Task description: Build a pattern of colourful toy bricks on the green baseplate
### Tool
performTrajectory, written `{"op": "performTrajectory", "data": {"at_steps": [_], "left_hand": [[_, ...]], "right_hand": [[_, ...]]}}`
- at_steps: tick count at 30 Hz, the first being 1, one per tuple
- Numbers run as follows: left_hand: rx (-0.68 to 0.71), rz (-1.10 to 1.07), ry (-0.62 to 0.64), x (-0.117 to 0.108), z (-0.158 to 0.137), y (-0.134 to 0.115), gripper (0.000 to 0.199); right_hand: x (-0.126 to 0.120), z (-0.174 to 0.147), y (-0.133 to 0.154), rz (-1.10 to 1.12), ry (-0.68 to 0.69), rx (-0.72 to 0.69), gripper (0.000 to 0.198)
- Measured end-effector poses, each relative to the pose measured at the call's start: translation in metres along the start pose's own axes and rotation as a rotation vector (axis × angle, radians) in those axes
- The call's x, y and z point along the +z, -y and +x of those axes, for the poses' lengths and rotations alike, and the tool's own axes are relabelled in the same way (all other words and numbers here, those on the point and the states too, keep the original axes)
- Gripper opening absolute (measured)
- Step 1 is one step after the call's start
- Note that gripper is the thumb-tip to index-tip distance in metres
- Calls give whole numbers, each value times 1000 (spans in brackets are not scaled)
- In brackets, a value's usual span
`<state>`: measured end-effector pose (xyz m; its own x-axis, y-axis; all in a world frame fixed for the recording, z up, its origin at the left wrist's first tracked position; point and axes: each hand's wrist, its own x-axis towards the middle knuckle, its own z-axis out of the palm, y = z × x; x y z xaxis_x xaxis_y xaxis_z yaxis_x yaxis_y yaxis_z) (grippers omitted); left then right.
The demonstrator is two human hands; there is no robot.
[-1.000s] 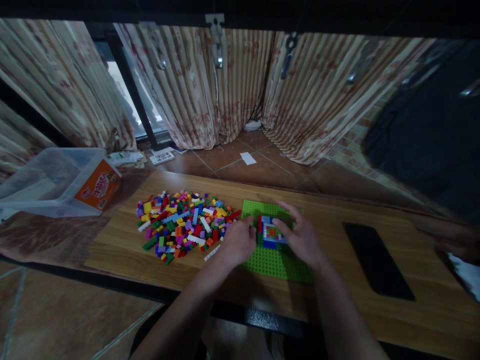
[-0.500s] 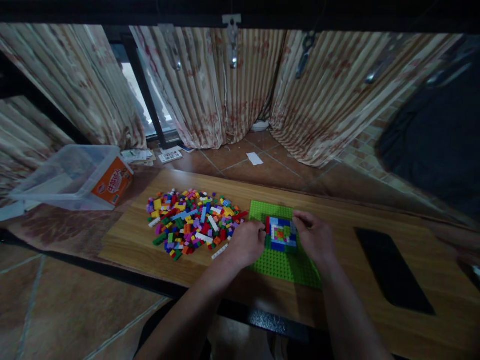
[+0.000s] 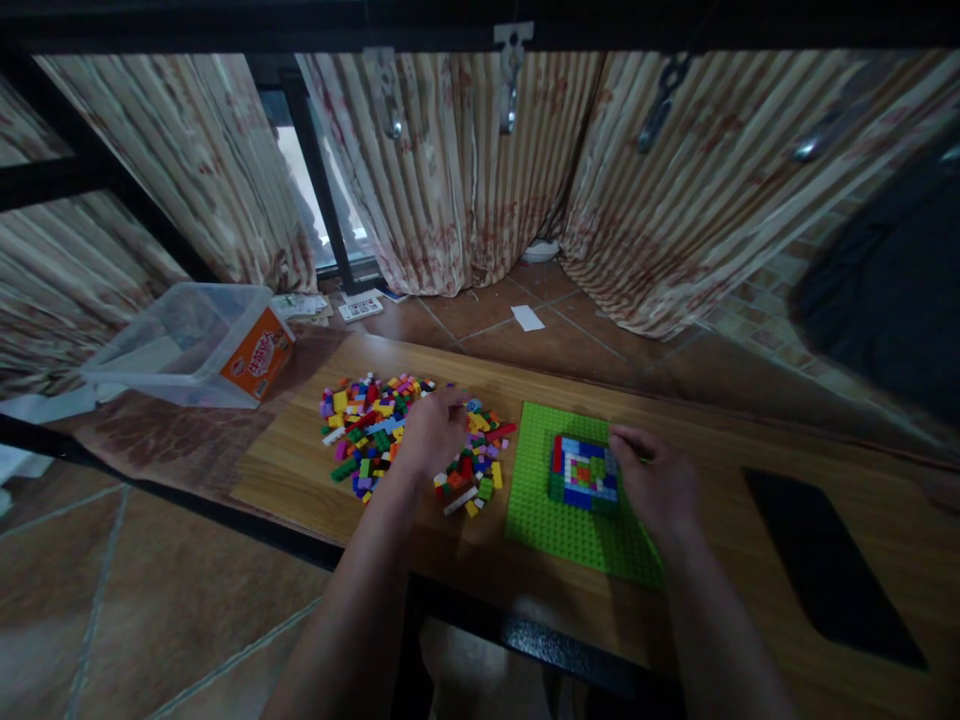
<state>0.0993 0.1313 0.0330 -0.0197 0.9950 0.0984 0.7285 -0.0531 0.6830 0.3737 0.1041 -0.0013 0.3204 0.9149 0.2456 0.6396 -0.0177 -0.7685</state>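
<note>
My left hand (image 3: 433,430) is over the pile of loose toy bricks (image 3: 386,410), its fingers partly stretched out to the right; no brick can be made out in them. On a green studded baseplate (image 3: 540,530) stands a low square build of toy bricks (image 3: 585,472), with blue, white, red and green parts around a multicoloured middle. At the right upper corner of this build is my right hand (image 3: 658,485), thumb and fingers pinched together. Whatever those fingertips hold, if anything, is too small to name.
A clear plastic box (image 3: 187,385) with an orange label stands left of the wooden board (image 3: 292,480). To the right lies a flat black slab (image 3: 832,565). Papers (image 3: 361,308) and a white card (image 3: 527,318) rest behind, near the striped curtains (image 3: 480,180).
My left hand has left the build's left side and moved left over the brick pile. My right hand stays by the build's right corner. The whole view has shifted slightly.
</note>
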Motion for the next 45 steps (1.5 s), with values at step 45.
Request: {"op": "performTrajectory", "data": {"at_steps": [45], "left_hand": [[367,154,23,41,-11,-42,10]], "right_hand": [[0,-4,14,188,-32,-27,28]]}}
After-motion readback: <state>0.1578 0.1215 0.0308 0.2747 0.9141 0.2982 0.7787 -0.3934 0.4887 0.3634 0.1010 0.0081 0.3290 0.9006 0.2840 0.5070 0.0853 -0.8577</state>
